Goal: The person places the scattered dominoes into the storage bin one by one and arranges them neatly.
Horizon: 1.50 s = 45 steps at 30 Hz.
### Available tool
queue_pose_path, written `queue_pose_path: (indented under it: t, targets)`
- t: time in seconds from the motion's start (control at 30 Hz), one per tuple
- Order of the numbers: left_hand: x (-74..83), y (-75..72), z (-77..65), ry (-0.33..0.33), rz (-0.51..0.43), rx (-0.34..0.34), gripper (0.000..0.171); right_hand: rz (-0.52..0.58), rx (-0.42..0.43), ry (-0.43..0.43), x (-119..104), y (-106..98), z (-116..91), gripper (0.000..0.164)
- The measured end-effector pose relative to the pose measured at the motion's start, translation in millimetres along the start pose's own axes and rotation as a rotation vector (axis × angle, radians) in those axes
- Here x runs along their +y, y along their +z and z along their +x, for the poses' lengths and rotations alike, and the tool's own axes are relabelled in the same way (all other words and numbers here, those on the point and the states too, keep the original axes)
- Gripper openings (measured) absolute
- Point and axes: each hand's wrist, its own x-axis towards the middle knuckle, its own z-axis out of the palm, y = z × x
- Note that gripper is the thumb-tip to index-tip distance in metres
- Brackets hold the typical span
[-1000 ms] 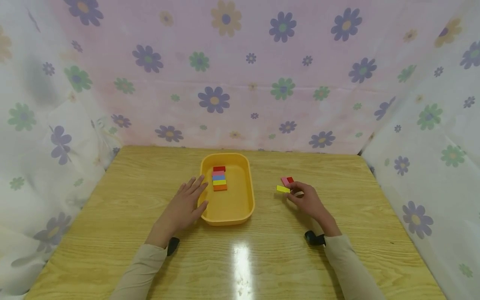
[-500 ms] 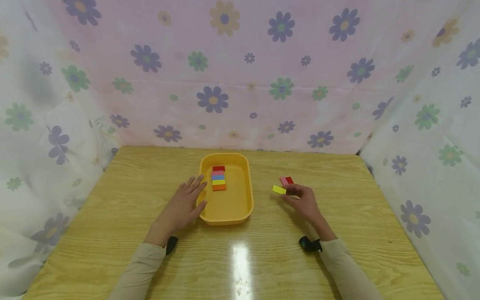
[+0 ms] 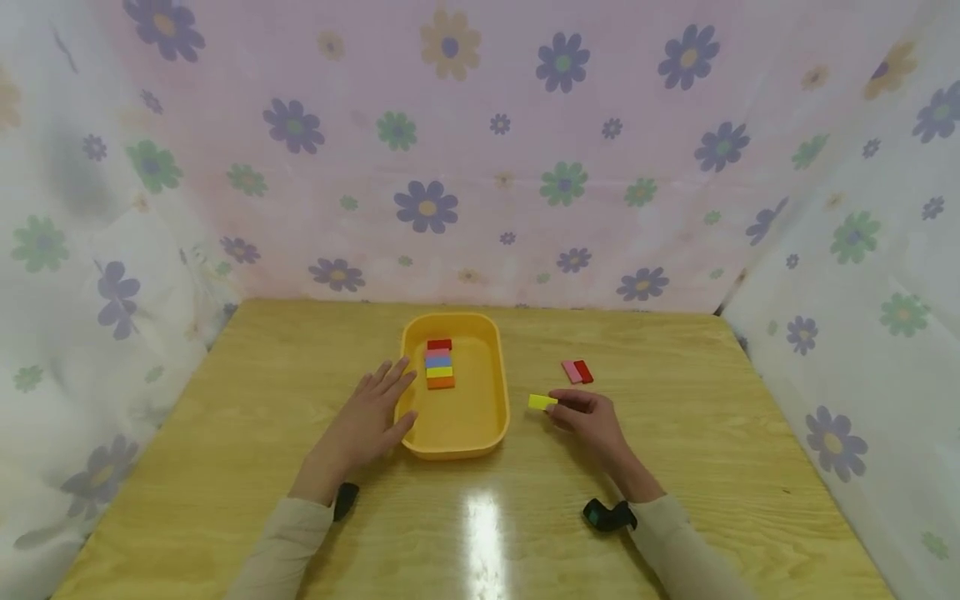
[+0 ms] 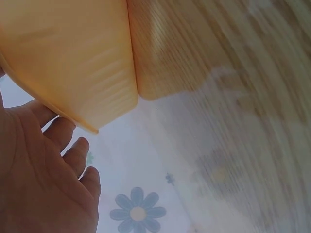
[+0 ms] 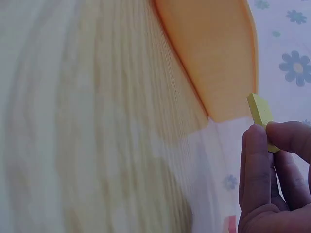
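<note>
My right hand [image 3: 592, 425] pinches a small flat yellow block [image 3: 542, 402] between thumb and fingers, just right of the yellow tray [image 3: 472, 421]. The block juts out past the fingertips toward the tray, as the right wrist view also shows for the block [image 5: 262, 112]. My left hand [image 3: 365, 421] rests at the tray's left rim with its fingers spread and fairly straight. Inside the tray, several flat blocks lie in a column: red [image 3: 439, 344] at the far end, then pink, blue, yellow, and orange [image 3: 441, 382] nearest me.
A pink block [image 3: 572, 372] and a red block [image 3: 584, 372] lie side by side on the wooden table [image 3: 675, 400], beyond my right hand. Flowered cloth [image 3: 480, 208] stands behind the table and along both sides.
My right hand has carried the yellow block left and nearer to me, away from the pink and red blocks. My left hand stays at the tray's rim.
</note>
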Motion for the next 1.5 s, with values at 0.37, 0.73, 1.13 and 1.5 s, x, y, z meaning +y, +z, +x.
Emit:
queue_pose_path:
  t: [0.37,0.73,1.13,1.5]
  targets:
    - [2.2,5.1,-1.0,0.01,0.003,0.042,0.059,0.051,0.08,0.072,-7.1,22.6,-11.3,0.035]
    - [0.3,5.7,-7.3,-0.009,-0.004,0.066,0.057,0.189,0.036,-0.032,-24.4,41.4,-18.9,0.04]
    - [2.6,5.6,-3.6,-0.014,0.003,0.069,0.057,0.212,0.025,-0.076,-40.6,70.8,-12.4,0.04]
    - [2.7,7.0,-4.7,-0.026,-0.017,0.049,0.057,0.256,-0.011,-0.112,-53.5,99.1,-5.7,0.031]
